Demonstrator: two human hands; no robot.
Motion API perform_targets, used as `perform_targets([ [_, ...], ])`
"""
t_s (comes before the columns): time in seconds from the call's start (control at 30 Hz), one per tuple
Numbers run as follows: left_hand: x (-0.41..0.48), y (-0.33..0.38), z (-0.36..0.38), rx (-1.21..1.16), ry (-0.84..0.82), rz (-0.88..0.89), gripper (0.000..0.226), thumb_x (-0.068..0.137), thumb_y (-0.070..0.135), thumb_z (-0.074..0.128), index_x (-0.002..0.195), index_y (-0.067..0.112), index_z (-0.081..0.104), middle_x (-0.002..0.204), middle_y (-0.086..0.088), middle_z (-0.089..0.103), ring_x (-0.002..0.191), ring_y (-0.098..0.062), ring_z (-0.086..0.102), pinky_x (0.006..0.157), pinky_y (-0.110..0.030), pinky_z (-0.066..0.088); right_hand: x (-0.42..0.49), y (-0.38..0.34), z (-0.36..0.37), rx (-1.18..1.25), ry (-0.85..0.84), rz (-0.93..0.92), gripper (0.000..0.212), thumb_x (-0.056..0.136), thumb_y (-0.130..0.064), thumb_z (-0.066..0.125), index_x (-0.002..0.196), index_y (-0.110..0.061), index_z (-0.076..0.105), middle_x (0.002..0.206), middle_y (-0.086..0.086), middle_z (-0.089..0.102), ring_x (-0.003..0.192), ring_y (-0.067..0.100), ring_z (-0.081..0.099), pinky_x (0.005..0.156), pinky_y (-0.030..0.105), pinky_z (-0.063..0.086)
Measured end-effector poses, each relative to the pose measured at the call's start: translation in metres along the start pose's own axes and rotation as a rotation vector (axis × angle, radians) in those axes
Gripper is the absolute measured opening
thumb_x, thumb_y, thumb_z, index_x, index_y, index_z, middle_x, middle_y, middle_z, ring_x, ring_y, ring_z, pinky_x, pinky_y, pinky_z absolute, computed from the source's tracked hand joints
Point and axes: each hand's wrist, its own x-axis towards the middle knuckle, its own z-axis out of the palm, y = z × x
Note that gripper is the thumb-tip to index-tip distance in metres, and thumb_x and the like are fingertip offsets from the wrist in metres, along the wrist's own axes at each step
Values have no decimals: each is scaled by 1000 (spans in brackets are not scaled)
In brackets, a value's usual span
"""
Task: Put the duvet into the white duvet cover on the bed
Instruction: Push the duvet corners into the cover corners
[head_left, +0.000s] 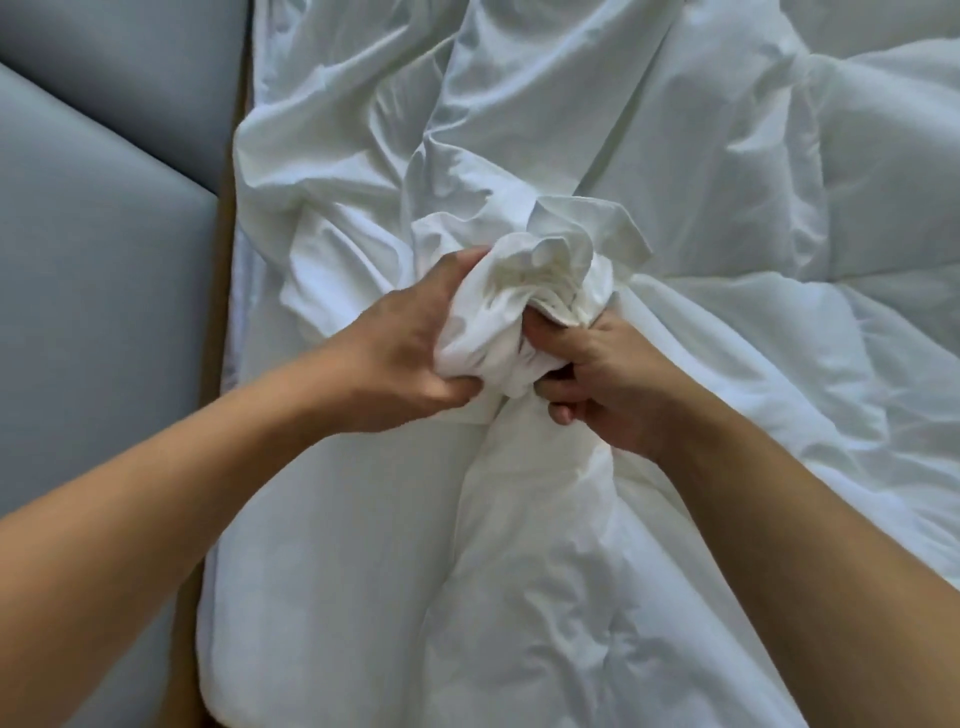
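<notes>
- Left hand (410, 358): on the left flank of the bunch of white cloth (540, 291). Back of hand faces up, fingers curled over the bunch's upper left, thumb clamped against its lower left. Firm grip.
- Right hand (608, 384): on the bunch's lower right, fingers (561, 413) curled, pinching folds.
- Hands not touching, with the bunch between them.
- Left forearm (182, 483): bare, extended, reaching the bunch from its lower left.
- Right forearm (810, 545): bare, reaching from its lower right.

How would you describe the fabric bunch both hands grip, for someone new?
Start at the grey padded panels on the left, then go right across the rumpled white bedding to mid-frame. There the left hand and right hand squeeze a cloth wad; unlike the flatter folds around it, it stands up ruffled.
</notes>
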Motion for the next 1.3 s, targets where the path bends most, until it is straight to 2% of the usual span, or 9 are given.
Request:
perform_targets([
  [0.17,5,16,-17,-384,-119,-68,45,91,3,71,132,14,57,106,4,70,98,-7,67,78,-19,53,-7,3,0,3,-257,57,22,77,-27,81,79,-22,60,62,-6,36,49,7,20,41,20,19],
  [0.37,7,12,-12,-570,3,-273,49,86,14,75,132,13,57,97,-9,63,67,-21,54,49,-31,35,-5,11,-2,-95,-132,-6,20,87,-17,77,82,-26,60,62,-10,40,50,8,24,42,20,23],
  [0.5,4,15,-26,26,-52,-258,70,59,54,82,122,31,62,109,10,70,93,-12,69,80,-40,59,-7,32,-5,-25,-98,15,24,88,-16,75,81,-28,55,59,-14,41,48,6,25,41,19,25],
  [0.67,-7,31,-26,1069,-100,-50,42,67,39,74,105,32,55,120,4,53,120,-24,46,89,-46,29,-4,45,0,-33,-21,30,23,90,-16,74,84,-29,56,60,-13,42,49,6,26,42,20,27],
  [0.9,-31,44,0,1310,23,145,12,71,15,68,82,18,66,118,-6,56,111,-28,46,84,-43,22,-5,51,20,-170,110,24,21,90,-16,70,84,-33,61,57,-16,47,49,5,34,45,20,33],
  [1.07,-46,50,17,1238,-79,32,39,84,31,60,121,19,52,132,0,46,116,-22,45,77,-37,38,-6,53,27,-222,139,-8,27,88,-13,66,74,-36,62,55,-16,45,47,6,33,44,20,33],
  [1.13,-56,53,16,1286,-114,-29,50,84,39,61,128,19,48,138,-2,44,128,-23,42,92,-43,34,-7,53,29,-270,137,-29,20,83,-19,68,78,-38,64,55,-20,50,46,3,38,44,21,35],
  [1.23,-62,68,10,1429,23,56,39,74,38,66,108,19,68,131,-13,61,138,-32,45,100,-54,21,-8,54,37,-396,151,-64,17,76,-27,65,90,-36,62,53,-25,54,43,-3,45,43,21,39],
  [1.3,-53,67,7,1260,133,199,21,70,30,65,87,19,67,98,-10,71,103,-31,67,89,-48,39,-8,52,45,-446,153,-77,18,71,-28,62,88,-33,61,51,-22,55,42,-4,45,43,23,41],
])
